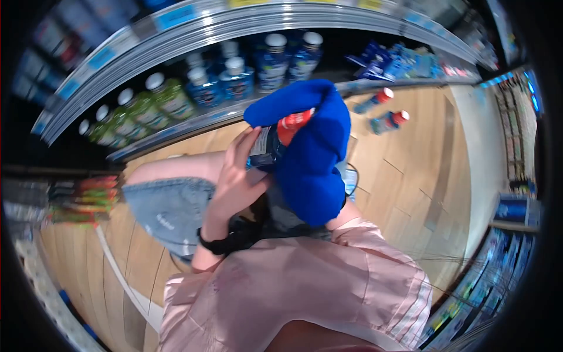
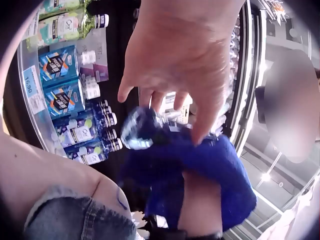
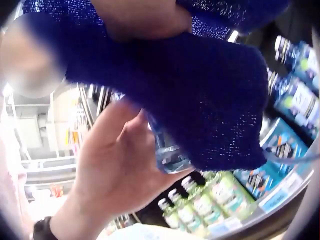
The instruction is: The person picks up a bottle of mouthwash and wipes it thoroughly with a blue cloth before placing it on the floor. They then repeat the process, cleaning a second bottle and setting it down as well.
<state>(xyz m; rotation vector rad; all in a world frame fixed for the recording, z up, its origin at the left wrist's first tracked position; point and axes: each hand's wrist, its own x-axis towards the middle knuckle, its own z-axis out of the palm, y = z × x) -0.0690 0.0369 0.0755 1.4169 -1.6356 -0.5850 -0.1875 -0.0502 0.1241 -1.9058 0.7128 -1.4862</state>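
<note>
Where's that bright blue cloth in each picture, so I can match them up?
Head view: blue cloth, just right of centre.
Left wrist view: blue cloth, lower middle.
Right wrist view: blue cloth, top and centre.
Shared landmark: green bottles, respectively upper left, top left, lower right.

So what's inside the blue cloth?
Part of a dark bottle with red on it shows inside the blue cloth; the left hand holds it. The cloth hides the rest and the fingers of the right hand.
</note>
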